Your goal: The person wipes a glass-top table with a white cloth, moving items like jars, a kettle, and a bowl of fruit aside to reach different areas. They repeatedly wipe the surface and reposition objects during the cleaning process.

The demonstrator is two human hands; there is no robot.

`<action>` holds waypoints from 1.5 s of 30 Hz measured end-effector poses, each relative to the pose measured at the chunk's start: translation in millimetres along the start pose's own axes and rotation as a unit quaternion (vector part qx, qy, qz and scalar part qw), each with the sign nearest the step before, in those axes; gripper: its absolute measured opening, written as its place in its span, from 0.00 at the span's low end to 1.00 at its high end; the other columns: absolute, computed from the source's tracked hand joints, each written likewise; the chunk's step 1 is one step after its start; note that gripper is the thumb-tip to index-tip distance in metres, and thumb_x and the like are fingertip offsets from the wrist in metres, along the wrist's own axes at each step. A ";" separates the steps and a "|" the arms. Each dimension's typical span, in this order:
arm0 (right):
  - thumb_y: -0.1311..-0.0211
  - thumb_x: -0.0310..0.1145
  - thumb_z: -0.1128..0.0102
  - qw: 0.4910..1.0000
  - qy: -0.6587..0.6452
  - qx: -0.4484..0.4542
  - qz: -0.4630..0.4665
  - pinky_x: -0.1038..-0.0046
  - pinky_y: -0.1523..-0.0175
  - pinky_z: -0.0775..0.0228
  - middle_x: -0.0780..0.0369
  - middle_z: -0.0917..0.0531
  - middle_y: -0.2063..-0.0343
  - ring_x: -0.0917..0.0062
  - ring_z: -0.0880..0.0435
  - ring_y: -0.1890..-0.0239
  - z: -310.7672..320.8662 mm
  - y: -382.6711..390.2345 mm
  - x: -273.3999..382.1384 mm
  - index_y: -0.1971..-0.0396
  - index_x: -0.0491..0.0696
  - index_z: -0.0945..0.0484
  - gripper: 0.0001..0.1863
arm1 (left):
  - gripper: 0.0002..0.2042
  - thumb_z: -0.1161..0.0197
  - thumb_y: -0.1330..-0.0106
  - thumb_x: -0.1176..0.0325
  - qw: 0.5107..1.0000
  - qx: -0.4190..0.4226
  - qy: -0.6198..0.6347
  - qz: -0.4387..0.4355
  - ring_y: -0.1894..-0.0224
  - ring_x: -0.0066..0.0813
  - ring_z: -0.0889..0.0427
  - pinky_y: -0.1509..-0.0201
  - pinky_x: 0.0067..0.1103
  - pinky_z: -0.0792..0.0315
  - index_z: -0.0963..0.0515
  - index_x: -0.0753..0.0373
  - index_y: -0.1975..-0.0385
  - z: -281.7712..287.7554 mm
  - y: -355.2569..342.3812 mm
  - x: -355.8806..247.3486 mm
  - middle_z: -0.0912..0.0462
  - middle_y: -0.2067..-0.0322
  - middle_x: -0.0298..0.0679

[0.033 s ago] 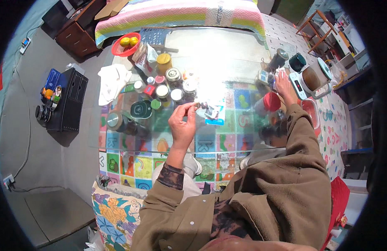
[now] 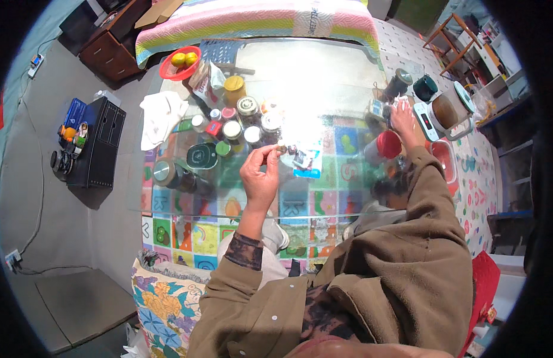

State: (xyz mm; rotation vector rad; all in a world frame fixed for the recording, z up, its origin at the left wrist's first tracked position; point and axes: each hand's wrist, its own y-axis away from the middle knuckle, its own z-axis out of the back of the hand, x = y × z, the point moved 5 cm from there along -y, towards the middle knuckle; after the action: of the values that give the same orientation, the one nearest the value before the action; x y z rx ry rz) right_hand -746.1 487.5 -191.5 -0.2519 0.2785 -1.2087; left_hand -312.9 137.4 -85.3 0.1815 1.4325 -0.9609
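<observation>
Out over the middle of the worktop [image 2: 264,59], a bit toward the near edge, had the left hand [image 2: 260,174] raised with thumb and fingertip pinched tight on a small dark piece [image 2: 281,149]. Too tiny to ID, sorry. Held right by the far left corner of a blue and white packet [image 2: 308,166], close to a few dark bits [image 2: 291,148]; couldn't tell those as lying on the packet or just beside.

Over at the right edge, had the right hand [image 2: 404,122] stretched out to some white tissue [image 2: 400,101]. Touching, pretty sure, but couldn't tell a proper grip from a light rest. Spotted a kitchen scale [image 2: 427,123] just to the right of that, plus a red-lidded jar [image 2: 389,144] closer to the near edge.

Progress-wise, would call it mid-step: piece off the surface, check; piece set down anywhere, not yet. Looked to have the dark bits left over too, in neither hand. Toward the left edge, saw a white-lidded jar [image 2: 232,129] and a yellow-topped jar [image 2: 234,85], both capped and out of either hand's reach for now. Couldn't put a count on what remained.
</observation>
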 end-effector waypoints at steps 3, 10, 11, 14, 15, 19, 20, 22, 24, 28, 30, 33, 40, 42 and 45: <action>0.29 0.42 0.56 0.987 0.065 0.070 0.127 0.50 0.33 0.41 0.50 0.28 0.36 0.53 0.33 0.32 -0.4 5.9 105.6 0.46 0.49 0.20 0.21 | 0.06 0.39 0.30 0.75 1.000 -0.010 -0.007 0.003 0.66 0.23 0.14 0.62 0.20 0.21 0.17 0.67 0.60 1.6 -3.7 7.8 0.14 0.67 0.39; 0.37 0.41 0.46 0.850 -0.370 0.151 0.343 0.53 0.29 0.44 0.49 0.28 0.37 0.56 0.34 0.32 109.5 191.7 414.3 0.44 0.42 0.25 0.25 | 0.05 0.38 0.32 0.75 0.997 -0.072 -0.032 -0.011 0.66 0.27 0.14 0.62 0.23 0.22 0.17 0.66 0.61 8.3 -6.7 31.4 0.14 0.67 0.41; 0.38 0.42 0.45 0.834 -0.372 0.027 0.407 0.54 0.28 0.46 0.49 0.29 0.37 0.57 0.35 0.31 134.4 217.8 413.7 0.43 0.43 0.25 0.26 | 0.05 0.38 0.32 0.75 0.996 -0.080 -0.031 0.004 0.66 0.27 0.14 0.62 0.23 0.22 0.17 0.66 0.62 12.9 -5.2 36.0 0.13 0.68 0.40; 0.36 0.42 0.46 0.810 -0.406 0.066 0.419 0.56 0.25 0.52 0.49 0.33 0.34 0.56 0.39 0.29 137.3 236.4 338.4 0.37 0.44 0.30 0.29 | 0.05 0.38 0.31 0.74 0.995 -0.077 -0.054 0.016 0.67 0.25 0.15 0.62 0.23 0.22 0.16 0.66 0.62 25.4 4.2 42.5 0.14 0.69 0.40; 0.34 0.42 0.46 0.836 -0.374 0.052 0.397 0.57 0.25 0.50 0.49 0.32 0.35 0.55 0.39 0.30 131.8 226.4 298.9 0.39 0.45 0.28 0.26 | 0.05 0.39 0.31 0.74 0.995 -0.083 -0.049 0.020 0.67 0.25 0.15 0.62 0.23 0.22 0.16 0.66 0.62 32.0 6.7 42.8 0.14 0.69 0.40; 0.33 0.34 0.49 0.964 -0.169 0.057 0.200 0.59 0.29 0.42 0.54 0.27 0.39 0.57 0.31 0.36 100.6 174.2 93.1 0.42 0.44 0.27 0.21 | 0.05 0.38 0.31 0.72 0.992 -0.076 -0.097 -0.005 0.67 0.21 0.16 0.62 0.20 0.24 0.16 0.62 0.61 34.3 23.9 28.3 0.13 0.70 0.36; 0.32 0.35 0.49 0.968 -0.008 0.051 0.246 0.58 0.28 0.43 0.53 0.27 0.38 0.58 0.33 0.33 95.3 171.7 52.4 0.39 0.43 0.29 0.23 | 0.05 0.38 0.32 0.72 0.992 -0.069 -0.107 -0.024 0.67 0.22 0.15 0.62 0.21 0.24 0.17 0.63 0.61 32.4 31.4 21.3 0.14 0.71 0.37; 0.28 0.40 0.54 0.990 -0.057 0.019 0.129 0.57 0.27 0.44 0.53 0.29 0.35 0.59 0.35 0.30 90.2 181.9 -20.2 0.37 0.44 0.30 0.24 | 0.05 0.38 0.33 0.73 0.992 -0.061 -0.105 -0.047 0.67 0.24 0.14 0.63 0.22 0.23 0.17 0.64 0.62 26.2 46.1 8.7 0.14 0.70 0.39; 0.26 0.43 0.57 0.999 -0.042 -0.010 0.013 0.57 0.27 0.45 0.53 0.31 0.34 0.59 0.36 0.29 79.4 185.2 -47.2 0.37 0.44 0.29 0.25 | 0.05 0.39 0.32 0.74 0.995 -0.037 -0.088 -0.038 0.68 0.29 0.14 0.64 0.23 0.22 0.17 0.64 0.61 23.0 68.7 -1.3 0.14 0.69 0.41; 0.27 0.42 0.56 0.997 -0.063 -0.033 0.034 0.59 0.30 0.43 0.52 0.28 0.37 0.59 0.32 0.34 81.1 209.2 41.5 0.39 0.45 0.28 0.24 | 0.06 0.38 0.34 0.74 0.997 -0.011 -0.082 -0.009 0.66 0.34 0.14 0.61 0.26 0.22 0.17 0.63 0.60 26.5 116.8 -14.9 0.15 0.67 0.41; 0.35 0.36 0.47 0.951 -0.259 -0.086 0.145 0.58 0.34 0.40 0.52 0.26 0.41 0.58 0.29 0.39 106.7 237.5 133.3 0.43 0.45 0.25 0.22 | 0.07 0.38 0.35 0.75 0.987 -0.029 -0.145 -0.056 0.63 0.37 0.16 0.56 0.28 0.23 0.18 0.62 0.59 29.6 129.9 -23.4 0.15 0.66 0.41; 0.35 0.42 0.46 0.912 -0.304 -0.021 0.275 0.55 0.33 0.42 0.52 0.29 0.38 0.58 0.31 0.36 141.1 292.5 271.7 0.40 0.48 0.26 0.25 | 0.15 0.38 0.38 0.75 0.979 -0.049 -0.187 -0.065 0.52 0.45 0.20 0.45 0.34 0.27 0.21 0.61 0.51 34.0 141.2 -25.9 0.17 0.57 0.43; 0.26 0.45 0.56 0.877 -0.236 0.090 0.409 0.56 0.23 0.56 0.56 0.42 0.26 0.61 0.46 0.24 169.6 335.5 329.3 0.27 0.52 0.41 0.30 | 0.21 0.38 0.40 0.76 0.971 -0.082 -0.208 -0.080 0.46 0.47 0.24 0.40 0.36 0.30 0.26 0.62 0.44 43.0 162.4 -22.6 0.20 0.50 0.44; 0.27 0.43 0.53 0.884 -0.221 0.103 0.398 0.58 0.24 0.52 0.55 0.39 0.28 0.61 0.44 0.25 162.6 321.0 295.4 0.29 0.50 0.38 0.29 | 0.21 0.38 0.40 0.77 0.974 -0.070 -0.206 -0.067 0.46 0.47 0.24 0.40 0.36 0.30 0.26 0.62 0.44 43.5 164.8 -18.5 0.20 0.51 0.44; 0.30 0.36 0.51 0.903 -0.216 0.054 0.367 0.58 0.26 0.49 0.53 0.34 0.31 0.58 0.40 0.27 145.4 288.6 211.2 0.36 0.47 0.30 0.24 | 0.20 0.38 0.39 0.77 0.975 -0.071 -0.198 -0.074 0.47 0.46 0.23 0.40 0.36 0.30 0.26 0.62 0.45 42.6 166.0 -17.5 0.19 0.53 0.42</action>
State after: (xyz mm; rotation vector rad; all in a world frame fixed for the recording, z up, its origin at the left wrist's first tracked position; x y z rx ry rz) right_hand -372.9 391.3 -168.6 -0.2761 -0.0895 -0.3946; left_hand -171.0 222.8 -132.8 -0.2171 1.1487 -0.9490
